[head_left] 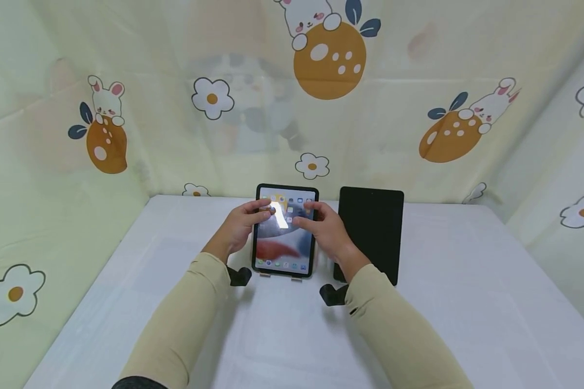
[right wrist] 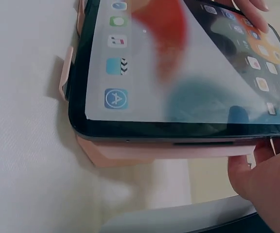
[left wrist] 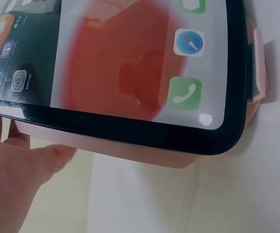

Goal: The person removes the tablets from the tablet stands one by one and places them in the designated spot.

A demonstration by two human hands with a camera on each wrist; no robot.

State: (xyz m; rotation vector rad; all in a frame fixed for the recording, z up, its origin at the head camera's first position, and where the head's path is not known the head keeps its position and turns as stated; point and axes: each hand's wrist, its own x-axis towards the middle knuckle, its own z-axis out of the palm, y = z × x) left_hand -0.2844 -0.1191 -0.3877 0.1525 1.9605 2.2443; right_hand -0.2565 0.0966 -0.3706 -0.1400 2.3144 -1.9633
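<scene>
A tablet (head_left: 283, 237) with a lit home screen stands tilted upright on a pink stand (left wrist: 125, 151), whose lip hooks under its lower edge. My left hand (head_left: 240, 224) is at its left side, thumb and a finger extended over the upper screen. Opposite it, my right hand (head_left: 332, 229) reaches in from the right, with thumb and a finger over the screen. Both wrist views show fingers (right wrist: 241, 174) close to the stand's side edges; contact there cannot be told. Whether the fingertips touch the glass is also unclear.
A second, dark-screened tablet (head_left: 371, 232) stands just right of the lit one, partly behind my right forearm. Both are near the back of a white table (head_left: 175, 302). A patterned curtain (head_left: 253, 135) hangs behind and along the sides.
</scene>
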